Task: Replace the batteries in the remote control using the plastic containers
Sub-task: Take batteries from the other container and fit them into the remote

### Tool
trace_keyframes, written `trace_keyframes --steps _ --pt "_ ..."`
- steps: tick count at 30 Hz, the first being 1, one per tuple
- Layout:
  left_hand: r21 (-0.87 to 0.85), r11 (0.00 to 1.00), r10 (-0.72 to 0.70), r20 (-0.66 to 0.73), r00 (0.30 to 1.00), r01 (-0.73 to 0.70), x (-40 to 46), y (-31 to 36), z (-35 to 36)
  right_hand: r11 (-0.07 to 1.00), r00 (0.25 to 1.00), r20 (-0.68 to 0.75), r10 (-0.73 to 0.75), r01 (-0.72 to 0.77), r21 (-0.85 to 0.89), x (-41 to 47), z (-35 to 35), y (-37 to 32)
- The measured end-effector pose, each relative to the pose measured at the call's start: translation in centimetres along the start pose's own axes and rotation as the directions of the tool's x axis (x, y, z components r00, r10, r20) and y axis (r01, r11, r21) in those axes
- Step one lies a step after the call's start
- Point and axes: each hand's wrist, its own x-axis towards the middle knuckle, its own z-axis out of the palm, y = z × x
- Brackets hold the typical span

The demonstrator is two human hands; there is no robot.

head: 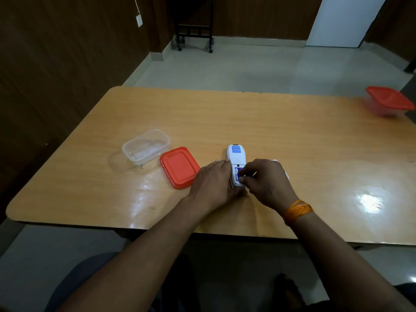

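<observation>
Head view, glossy wooden table (292, 154), white plastic remote (236, 154)

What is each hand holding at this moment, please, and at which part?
The left hand steadies the remote by its near left side; the right hand pinches a battery in the open compartment.

The room is dim, with overhead light throwing bright glare patches on the glossy table (292, 143). Wide-angle distortion bends the edges, and the closed red-lidded container (389, 101) at far right looks blurred.
</observation>
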Motion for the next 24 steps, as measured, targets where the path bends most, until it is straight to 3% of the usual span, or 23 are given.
trace_keyframes --steps 5,8,11,14,17,21,24 --pt "0.026 1.0 0.01 -0.015 1.0 -0.009 0.0 0.1 0.0 0.958 0.989 0.01 0.149 -0.147 0.247 -0.1 0.1 0.5" --pt "0.052 0.999 0.004 -0.007 1.0 -0.004 -0.1 0.3 -0.3 0.801 0.938 0.116 0.327 -0.341 0.492 -0.1 0.2 -0.1" --pt "0.055 0.999 0.004 -0.014 1.0 -0.003 -0.1 0.4 -0.4 0.711 0.907 0.146 0.395 -0.403 0.576 0.5 0.8 0.0" --pt "0.045 0.999 -0.017 -0.009 1.0 0.017 -0.2 0.6 -0.6 0.788 0.933 0.063 0.355 -0.335 0.517 0.4 1.1 0.1" --pt "0.041 0.999 -0.021 -0.009 1.0 0.021 -0.4 0.7 -1.0 0.919 0.957 -0.124 0.263 -0.209 0.334 -0.6 1.0 0.8" --pt "0.046 0.999 0.006 0.028 1.0 -0.007 -0.6 0.6 -2.0 0.977 0.881 -0.433 0.189 -0.126 0.17 -2.0 0.5 3.0" --pt "0.069 0.998 -0.014 0.067 0.998 0.01 -0.5 0.3 -2.5 0.984 0.837 -0.525 0.155 -0.177 0.009 -2.4 0.2 4.3"
